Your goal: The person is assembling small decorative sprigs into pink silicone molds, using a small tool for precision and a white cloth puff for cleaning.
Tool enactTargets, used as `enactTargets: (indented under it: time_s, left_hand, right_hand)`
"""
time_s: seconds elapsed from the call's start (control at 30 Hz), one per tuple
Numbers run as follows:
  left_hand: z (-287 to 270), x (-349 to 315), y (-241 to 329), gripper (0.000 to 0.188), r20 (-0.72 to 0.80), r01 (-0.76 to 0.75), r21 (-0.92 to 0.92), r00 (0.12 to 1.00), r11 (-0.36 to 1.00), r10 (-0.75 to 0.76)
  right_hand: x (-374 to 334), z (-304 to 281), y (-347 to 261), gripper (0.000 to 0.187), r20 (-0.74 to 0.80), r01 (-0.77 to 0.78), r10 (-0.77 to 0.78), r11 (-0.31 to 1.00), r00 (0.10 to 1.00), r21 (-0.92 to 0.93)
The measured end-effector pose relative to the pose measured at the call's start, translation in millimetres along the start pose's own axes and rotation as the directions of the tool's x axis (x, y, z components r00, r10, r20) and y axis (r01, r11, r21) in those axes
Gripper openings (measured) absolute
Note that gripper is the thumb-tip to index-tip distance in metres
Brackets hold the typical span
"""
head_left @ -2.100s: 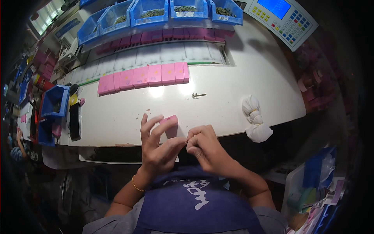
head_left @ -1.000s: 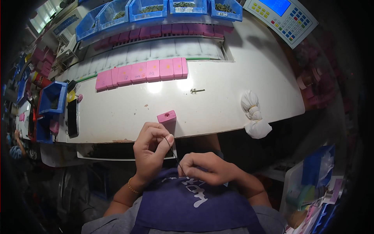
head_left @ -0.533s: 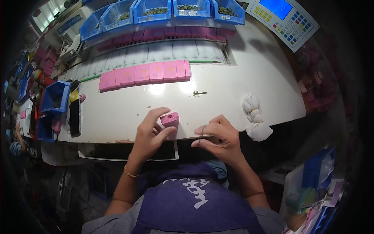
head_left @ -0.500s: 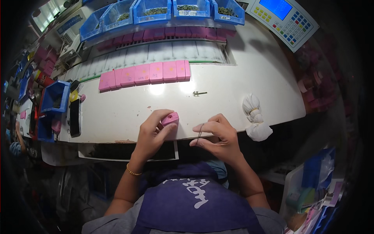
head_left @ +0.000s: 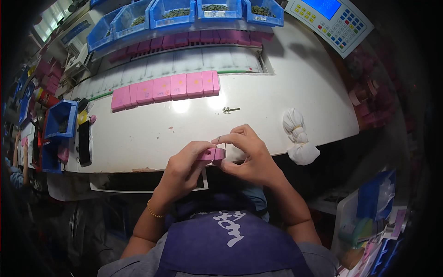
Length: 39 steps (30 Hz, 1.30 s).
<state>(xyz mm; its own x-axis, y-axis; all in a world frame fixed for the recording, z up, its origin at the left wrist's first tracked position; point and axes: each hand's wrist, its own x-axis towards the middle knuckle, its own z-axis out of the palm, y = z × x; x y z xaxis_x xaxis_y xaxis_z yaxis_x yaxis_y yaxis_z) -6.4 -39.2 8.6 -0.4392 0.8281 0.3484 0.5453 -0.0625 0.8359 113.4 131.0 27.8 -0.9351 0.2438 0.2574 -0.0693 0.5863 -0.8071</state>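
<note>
white table (head_left: pixel 138 143) at twelve o'clock; left hand (head_left: pixel 182 161) pinches pink block (head_left: pixel 211 156), apparently steadying it; right hand (head_left: pixel 258 160), spread, stretches band (head_left: pixel 217 147).

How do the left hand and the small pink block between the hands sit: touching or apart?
Touching. The head view shows the left hand gripping the left end of the pink block, with no gap between.

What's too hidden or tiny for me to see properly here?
All in the head view:
Pink block: left end hidden by the left hand.
Keypad machine: top cut off by the picture's upper edge.
Dark green piece on the table: too small to tell what it is.
</note>
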Motion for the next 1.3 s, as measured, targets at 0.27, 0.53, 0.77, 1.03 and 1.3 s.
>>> enactTargets:
  time_s: [0.27, 0.53, 0.77, 1.03, 1.3]
  left_hand:
    - [0, 0, 8, 0.021, 0.000, 0.060, -0.160, 0.998, 0.985, -0.060]
    - [-11, -2, 6, 0.025, 0.102, 0.247, -0.346, 0.969, 0.905, -0.226]
    - [-6, 4, 6, 0.024, 0.071, 0.346, -0.622, 0.918, 0.702, -0.390]
    - [-7, 4, 13, 0.024, 0.041, 0.342, -0.503, 0.927, 0.793, -0.374]
    - [-16, 0, 10, 0.027, 0.178, 0.434, -0.629, 0.888, 0.645, -0.424]
  right_hand:
    - [-18, 13, 26, 0.041, 0.128, -0.186, 0.176, 0.979, 0.976, 0.078]
    - [-20, 15, 38, 0.043, 0.197, -0.122, 0.054, 0.927, 0.979, 0.354]
    - [-33, 46, 42, 0.051, -0.101, 0.058, -0.015, 0.896, 0.995, 0.441]
    - [-37, 46, 40, 0.051, -0.044, -0.043, 0.081, 0.832, 0.996, 0.553]
    - [-41, 36, 32, 0.053, -0.057, 0.155, -0.144, 0.929, 0.988, 0.337]
